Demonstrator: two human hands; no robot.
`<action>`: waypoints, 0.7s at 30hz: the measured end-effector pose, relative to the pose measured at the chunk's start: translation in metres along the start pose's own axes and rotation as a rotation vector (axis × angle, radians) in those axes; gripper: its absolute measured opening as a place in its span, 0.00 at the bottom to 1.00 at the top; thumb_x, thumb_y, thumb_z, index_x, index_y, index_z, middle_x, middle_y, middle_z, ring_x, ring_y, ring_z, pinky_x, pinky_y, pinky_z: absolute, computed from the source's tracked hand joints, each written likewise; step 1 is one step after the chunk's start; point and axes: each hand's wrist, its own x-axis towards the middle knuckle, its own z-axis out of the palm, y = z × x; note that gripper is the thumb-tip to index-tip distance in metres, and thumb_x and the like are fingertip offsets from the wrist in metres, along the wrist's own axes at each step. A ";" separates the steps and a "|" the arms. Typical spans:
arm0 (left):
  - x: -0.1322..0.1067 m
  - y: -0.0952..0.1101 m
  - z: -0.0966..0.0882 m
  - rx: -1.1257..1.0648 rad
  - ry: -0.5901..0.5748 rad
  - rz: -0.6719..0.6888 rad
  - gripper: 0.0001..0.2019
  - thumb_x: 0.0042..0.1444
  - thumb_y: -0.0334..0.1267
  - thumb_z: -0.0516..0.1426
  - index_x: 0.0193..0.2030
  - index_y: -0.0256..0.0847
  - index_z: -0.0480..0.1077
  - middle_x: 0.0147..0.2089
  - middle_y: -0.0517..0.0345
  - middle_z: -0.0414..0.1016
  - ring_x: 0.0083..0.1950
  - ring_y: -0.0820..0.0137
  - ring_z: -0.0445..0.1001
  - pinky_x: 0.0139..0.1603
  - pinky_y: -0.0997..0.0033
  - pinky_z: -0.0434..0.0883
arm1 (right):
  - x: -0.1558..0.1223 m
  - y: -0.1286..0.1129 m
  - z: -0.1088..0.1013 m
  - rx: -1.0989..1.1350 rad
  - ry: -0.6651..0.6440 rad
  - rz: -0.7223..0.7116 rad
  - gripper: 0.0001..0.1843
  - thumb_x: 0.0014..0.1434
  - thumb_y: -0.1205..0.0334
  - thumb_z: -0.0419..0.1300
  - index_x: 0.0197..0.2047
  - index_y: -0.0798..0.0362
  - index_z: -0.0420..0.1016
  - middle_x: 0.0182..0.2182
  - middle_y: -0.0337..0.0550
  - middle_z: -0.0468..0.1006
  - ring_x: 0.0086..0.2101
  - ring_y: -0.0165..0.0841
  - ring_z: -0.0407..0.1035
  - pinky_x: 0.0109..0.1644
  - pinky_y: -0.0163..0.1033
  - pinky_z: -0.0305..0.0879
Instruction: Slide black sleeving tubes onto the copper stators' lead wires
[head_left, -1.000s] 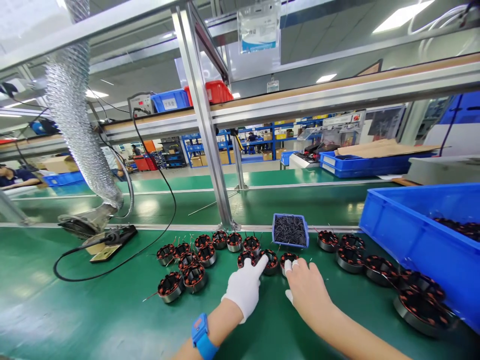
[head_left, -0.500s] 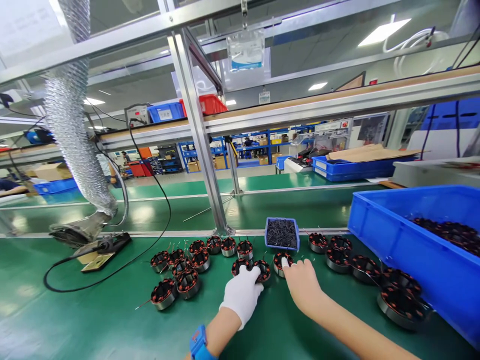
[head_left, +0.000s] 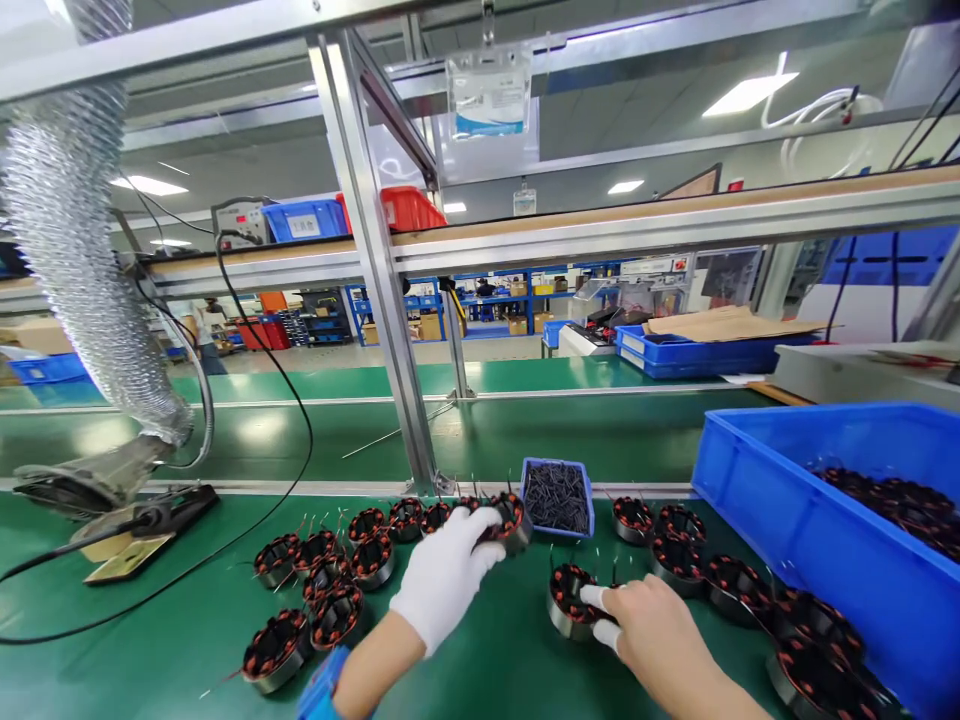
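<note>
At green bench (head_left: 495, 675) | left fingers (head_left: 487, 554) hold stator (head_left: 517, 532), part covered | right fingers (head_left: 594, 597) pinch second stator (head_left: 568, 618), edge hidden

Holds both arms (head_left: 384, 657) outstretched; pinches with thumb and fingers of the gloved left hand (head_left: 444, 577), and likewise, apart from it, with the right hand (head_left: 658, 628), white-capped at thumb and forefinger.

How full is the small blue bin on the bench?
Well filled: black pieces hide the floor of the small blue bin from wall to wall.

White glove (head_left: 442, 578), blue wristband (head_left: 324, 684) and white finger cots (head_left: 606, 633) show.
</note>
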 end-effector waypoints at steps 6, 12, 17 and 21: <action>0.136 0.010 -0.019 0.237 -0.004 -0.023 0.16 0.58 0.48 0.46 0.52 0.52 0.59 0.46 0.56 0.64 0.43 0.65 0.69 0.43 0.66 0.65 | 0.068 0.041 -0.064 0.031 0.144 0.045 0.13 0.52 0.60 0.58 0.42 0.39 0.74 0.29 0.40 0.77 0.32 0.39 0.70 0.31 0.37 0.54; 0.231 0.000 0.018 0.282 -0.163 -0.120 0.15 0.58 0.41 0.51 0.50 0.36 0.61 0.47 0.51 0.65 0.43 0.67 0.68 0.42 0.60 0.69 | 0.219 0.082 -0.081 -0.118 0.121 0.051 0.13 0.52 0.65 0.58 0.41 0.48 0.75 0.34 0.48 0.76 0.36 0.39 0.69 0.34 0.36 0.58; 0.240 -0.015 0.030 0.291 -0.325 -0.156 0.19 0.57 0.40 0.52 0.54 0.38 0.58 0.51 0.49 0.63 0.45 0.65 0.68 0.42 0.60 0.70 | 0.279 0.094 -0.021 -0.179 -0.007 -0.021 0.09 0.53 0.66 0.58 0.39 0.55 0.75 0.33 0.46 0.76 0.37 0.36 0.69 0.40 0.40 0.60; 0.197 -0.034 -0.006 0.277 -0.316 -0.060 0.22 0.54 0.33 0.52 0.56 0.46 0.56 0.50 0.52 0.66 0.49 0.63 0.67 0.48 0.64 0.65 | 0.278 0.101 0.008 -0.181 -0.090 -0.083 0.14 0.52 0.65 0.59 0.44 0.50 0.73 0.35 0.46 0.77 0.37 0.36 0.70 0.38 0.37 0.60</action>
